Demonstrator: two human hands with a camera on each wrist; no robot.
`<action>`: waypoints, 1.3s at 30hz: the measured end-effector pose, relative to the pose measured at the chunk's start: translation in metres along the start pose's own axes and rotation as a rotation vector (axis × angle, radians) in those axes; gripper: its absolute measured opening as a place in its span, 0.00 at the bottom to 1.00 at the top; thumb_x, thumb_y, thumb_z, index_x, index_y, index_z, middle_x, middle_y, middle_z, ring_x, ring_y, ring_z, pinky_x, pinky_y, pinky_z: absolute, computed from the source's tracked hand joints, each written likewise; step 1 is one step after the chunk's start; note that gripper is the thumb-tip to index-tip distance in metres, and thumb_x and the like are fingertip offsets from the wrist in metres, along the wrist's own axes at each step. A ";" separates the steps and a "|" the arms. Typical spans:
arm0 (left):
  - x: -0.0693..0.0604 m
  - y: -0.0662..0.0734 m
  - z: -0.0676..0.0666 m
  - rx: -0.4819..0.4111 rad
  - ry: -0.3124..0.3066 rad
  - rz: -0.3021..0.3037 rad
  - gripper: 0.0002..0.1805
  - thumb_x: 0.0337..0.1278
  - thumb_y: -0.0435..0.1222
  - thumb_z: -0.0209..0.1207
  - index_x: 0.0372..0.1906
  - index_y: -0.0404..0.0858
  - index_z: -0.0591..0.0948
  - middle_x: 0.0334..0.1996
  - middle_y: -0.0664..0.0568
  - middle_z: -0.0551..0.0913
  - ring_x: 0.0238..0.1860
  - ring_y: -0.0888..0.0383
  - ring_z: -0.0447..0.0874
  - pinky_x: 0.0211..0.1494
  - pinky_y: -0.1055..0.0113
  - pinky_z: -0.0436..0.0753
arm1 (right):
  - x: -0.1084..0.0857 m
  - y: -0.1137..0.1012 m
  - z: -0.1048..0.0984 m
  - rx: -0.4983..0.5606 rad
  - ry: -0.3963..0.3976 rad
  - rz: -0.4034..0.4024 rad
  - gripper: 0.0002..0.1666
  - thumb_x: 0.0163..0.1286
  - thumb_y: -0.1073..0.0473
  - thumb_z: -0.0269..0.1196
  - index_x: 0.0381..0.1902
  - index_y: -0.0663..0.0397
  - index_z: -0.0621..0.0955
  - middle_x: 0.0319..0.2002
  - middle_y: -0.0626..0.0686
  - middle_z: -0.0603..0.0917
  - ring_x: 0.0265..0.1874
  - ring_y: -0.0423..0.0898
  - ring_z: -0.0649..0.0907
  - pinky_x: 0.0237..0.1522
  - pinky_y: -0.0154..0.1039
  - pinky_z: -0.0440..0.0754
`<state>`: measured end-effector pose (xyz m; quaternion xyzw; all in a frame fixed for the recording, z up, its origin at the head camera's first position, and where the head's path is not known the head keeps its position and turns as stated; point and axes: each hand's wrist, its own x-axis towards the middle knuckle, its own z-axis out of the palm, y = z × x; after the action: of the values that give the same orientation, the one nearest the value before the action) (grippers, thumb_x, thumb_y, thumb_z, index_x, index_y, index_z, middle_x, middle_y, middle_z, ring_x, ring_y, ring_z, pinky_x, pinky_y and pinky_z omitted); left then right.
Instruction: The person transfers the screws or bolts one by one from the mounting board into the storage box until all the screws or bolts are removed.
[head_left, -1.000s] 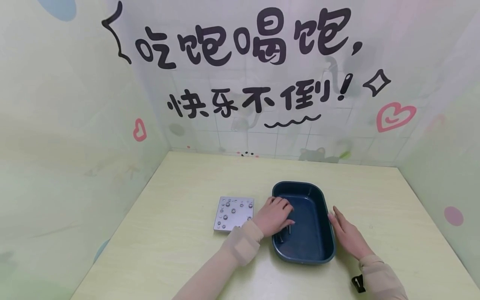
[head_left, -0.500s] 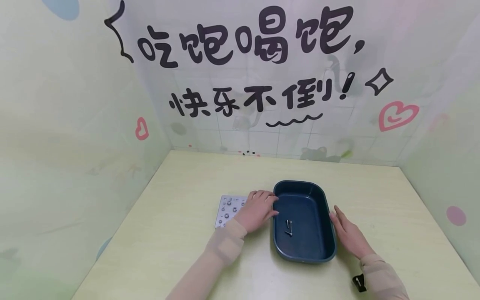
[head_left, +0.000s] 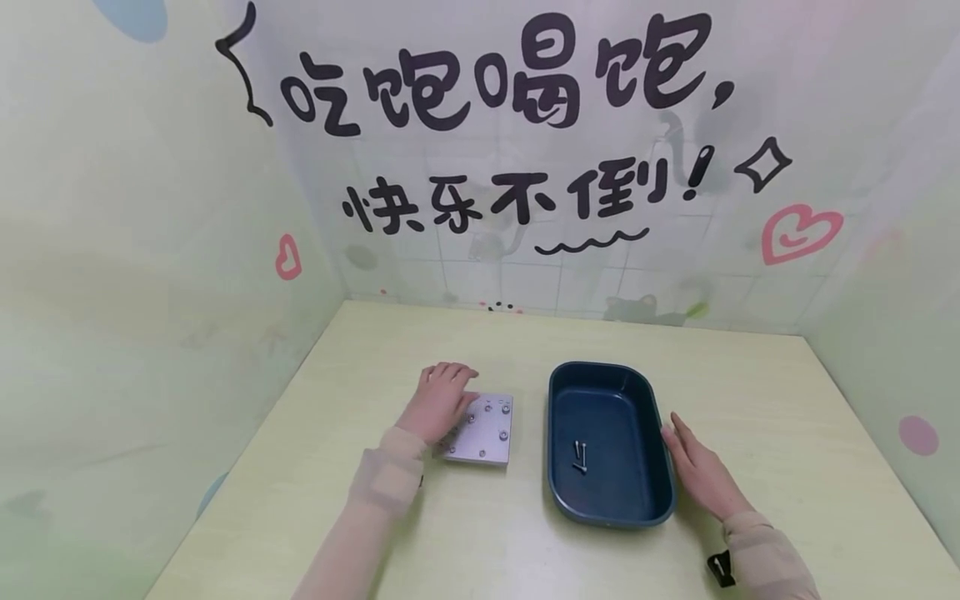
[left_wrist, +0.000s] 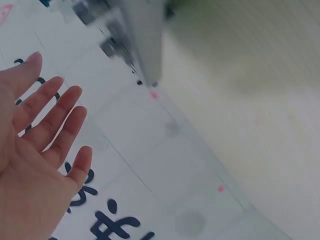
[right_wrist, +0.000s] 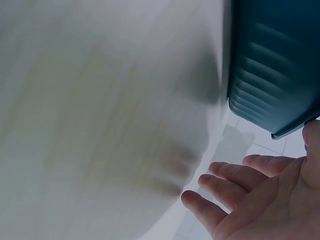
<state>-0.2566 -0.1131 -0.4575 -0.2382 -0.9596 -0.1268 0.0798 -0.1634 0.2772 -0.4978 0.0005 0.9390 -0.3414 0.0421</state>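
Observation:
My left hand [head_left: 437,407] hovers over the left side of a square silver metal plate [head_left: 491,448] with several round bolt heads on it. In the left wrist view its fingers [left_wrist: 62,122] are spread loosely and hold nothing; the plate's edge [left_wrist: 145,40] with bolt heads sticking out shows blurred above. A dark blue rectangular tray [head_left: 618,492] sits to the right of the plate, with a few small silver screws [head_left: 583,457] lying on its floor. Beside the tray's right wall [right_wrist: 265,75] lies my right hand [head_left: 701,471], thumb touching the wall, other fingers straight.
A small black item [head_left: 722,568] is partly visible at the right wrist on the pale wooden table [head_left: 390,350]. Printed curtains [head_left: 510,275] enclose the table at the back and sides.
My left hand has withdrawn from the tray and moved left to the metal plate, uncovering the screws in the tray. The right hand has stayed beside the tray.

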 end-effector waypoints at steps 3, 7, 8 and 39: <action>-0.005 -0.011 -0.003 -0.002 0.001 -0.030 0.18 0.69 0.42 0.57 0.58 0.38 0.77 0.58 0.46 0.79 0.64 0.45 0.72 0.71 0.46 0.66 | 0.000 0.000 0.000 -0.001 -0.003 0.007 0.40 0.82 0.43 0.34 0.75 0.71 0.51 0.70 0.75 0.59 0.67 0.73 0.64 0.66 0.68 0.64; -0.010 -0.019 -0.003 -0.013 -0.011 -0.049 0.17 0.69 0.41 0.57 0.57 0.39 0.78 0.58 0.45 0.79 0.64 0.45 0.72 0.71 0.45 0.65 | 0.000 0.002 0.000 0.004 -0.014 0.017 0.41 0.82 0.42 0.33 0.75 0.70 0.50 0.71 0.75 0.58 0.68 0.73 0.63 0.66 0.68 0.64; -0.011 -0.020 -0.003 -0.016 -0.013 -0.053 0.16 0.69 0.41 0.57 0.57 0.39 0.78 0.58 0.45 0.79 0.64 0.45 0.72 0.71 0.45 0.65 | 0.000 0.002 0.000 0.004 -0.014 0.016 0.41 0.82 0.42 0.33 0.75 0.70 0.50 0.71 0.75 0.58 0.68 0.73 0.63 0.66 0.68 0.64; 0.004 0.006 0.028 -0.038 -0.036 0.042 0.10 0.63 0.41 0.63 0.43 0.41 0.83 0.54 0.46 0.81 0.61 0.46 0.74 0.69 0.44 0.67 | 0.000 0.003 0.001 0.007 -0.007 0.023 0.40 0.82 0.42 0.34 0.75 0.70 0.50 0.71 0.75 0.58 0.68 0.72 0.64 0.66 0.68 0.64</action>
<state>-0.2596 -0.0983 -0.4822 -0.2618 -0.9531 -0.1389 0.0608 -0.1637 0.2783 -0.5006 0.0102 0.9376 -0.3442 0.0493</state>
